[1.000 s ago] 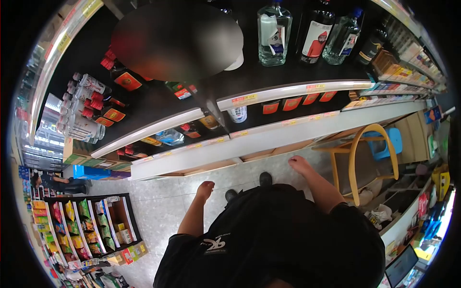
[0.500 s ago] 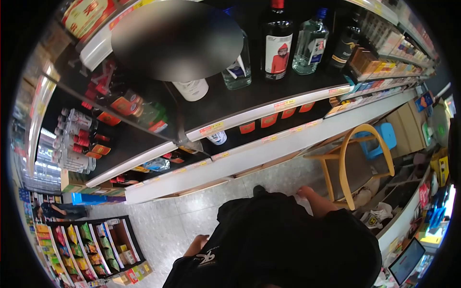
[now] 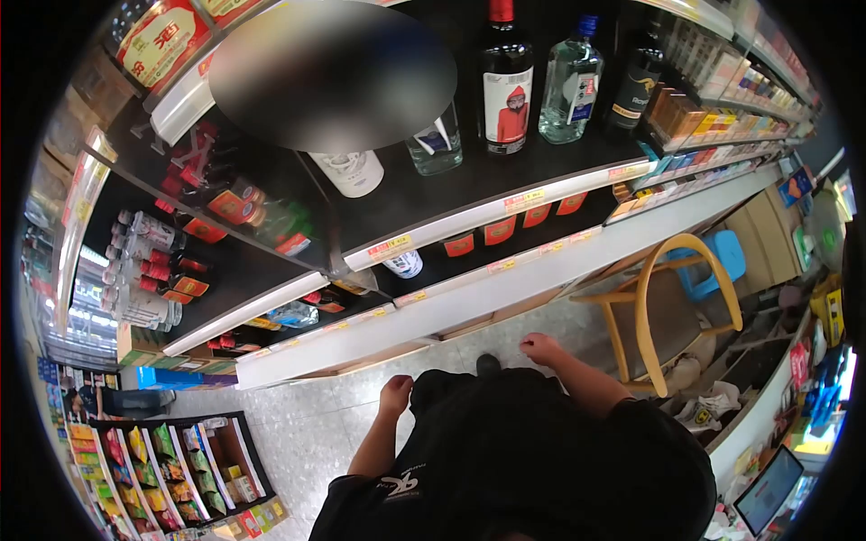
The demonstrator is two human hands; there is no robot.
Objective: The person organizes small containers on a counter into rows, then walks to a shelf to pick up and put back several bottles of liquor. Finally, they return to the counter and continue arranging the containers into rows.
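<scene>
My left hand (image 3: 396,395) hangs low beside my black shirt, fingers curled, and whatever may be in them is too small to make out. On the other side my right hand (image 3: 539,348) is held out over the floor, its fingers drawn together; any content is hidden. Neither hand touches the shelf (image 3: 505,209) in front. On that shelf stand a dark bottle with a red-hooded figure label (image 3: 507,113), a clear bottle with a blue cap (image 3: 571,90) and a dark bottle with a black label (image 3: 637,86).
A wooden chair (image 3: 642,298) stands at the right, with a blue stool (image 3: 717,261) behind it. A snack rack (image 3: 171,464) is at the lower left. Another person (image 3: 126,401) is at the far left. A monitor (image 3: 769,487) sits at the lower right.
Both my hands have risen forward, away from my body, and more of both forearms shows. The shelf view has shifted slightly left.
</scene>
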